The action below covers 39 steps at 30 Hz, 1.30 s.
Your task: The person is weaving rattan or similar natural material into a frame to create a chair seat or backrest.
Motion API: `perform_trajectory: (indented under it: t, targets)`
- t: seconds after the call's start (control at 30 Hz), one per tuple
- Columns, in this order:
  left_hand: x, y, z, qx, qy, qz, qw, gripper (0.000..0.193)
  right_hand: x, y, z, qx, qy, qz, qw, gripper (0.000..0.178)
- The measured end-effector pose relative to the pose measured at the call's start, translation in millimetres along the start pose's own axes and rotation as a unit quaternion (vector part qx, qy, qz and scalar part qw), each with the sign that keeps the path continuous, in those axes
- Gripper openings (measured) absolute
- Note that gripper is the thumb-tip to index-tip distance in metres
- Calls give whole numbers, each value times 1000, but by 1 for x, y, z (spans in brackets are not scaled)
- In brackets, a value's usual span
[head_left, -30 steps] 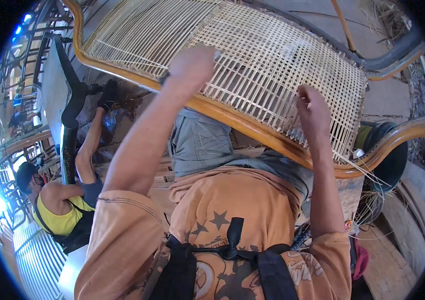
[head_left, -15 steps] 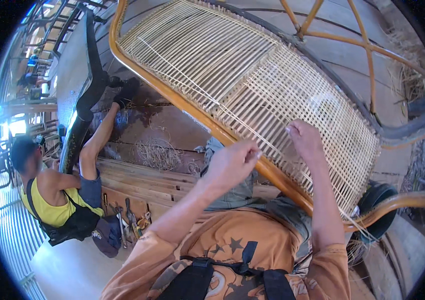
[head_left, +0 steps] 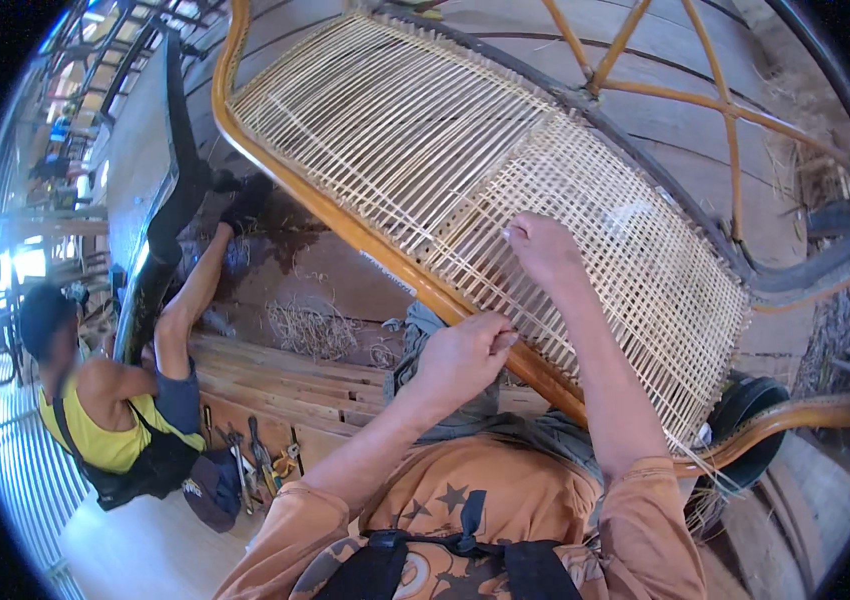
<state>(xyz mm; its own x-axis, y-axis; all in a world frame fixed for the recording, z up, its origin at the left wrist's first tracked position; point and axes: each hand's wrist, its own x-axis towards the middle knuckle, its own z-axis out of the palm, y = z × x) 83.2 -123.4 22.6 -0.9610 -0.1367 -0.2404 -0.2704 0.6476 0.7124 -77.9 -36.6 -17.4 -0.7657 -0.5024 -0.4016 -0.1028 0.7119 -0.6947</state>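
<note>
A cane panel (head_left: 635, 250) stretches across a chair's curved brown wooden frame (head_left: 330, 212) over my lap. Its right half is a close lattice of pale strands; mostly parallel strands fill the left half, with a few running lengthwise near the front. My right hand (head_left: 549, 250) is closed in a pinch just above the panel, by the border between the two halves. Closer to me, my left hand (head_left: 465, 355) is curled with thumb against forefinger, over the frame's front rail. Any thin strand in either pinch is too fine to make out.
At the left a co-worker in a yellow top (head_left: 120, 440) sits beside a dark frame (head_left: 177, 190). Hand tools (head_left: 263, 452) lie between us. Cane scraps (head_left: 313, 330) litter the floor ahead. A dark bucket (head_left: 767, 405) stands by the frame's right end.
My right hand has moved left and away from me over the panel. My left hand has dropped slightly closer to me. The view has shifted a little.
</note>
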Motion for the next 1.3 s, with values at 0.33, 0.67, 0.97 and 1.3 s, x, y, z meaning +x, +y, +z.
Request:
perform_trajectory:
  t: [0.33,0.67,0.97,1.3]
  targets:
    - [60,68,25,84,-132,32,987,25,-131,90,-112,274,54,125,952,19]
    - [-70,153,-73,121,-215,-123,961,28,-160,175,-56,379,153,155,900,18]
    - [46,90,47,56,-73,81,993,23,-172,177,-55,254,61,165,951,16]
    - [44,82,105,253,-184,112,943,21,-170,168,-66,310,85,212,923,18]
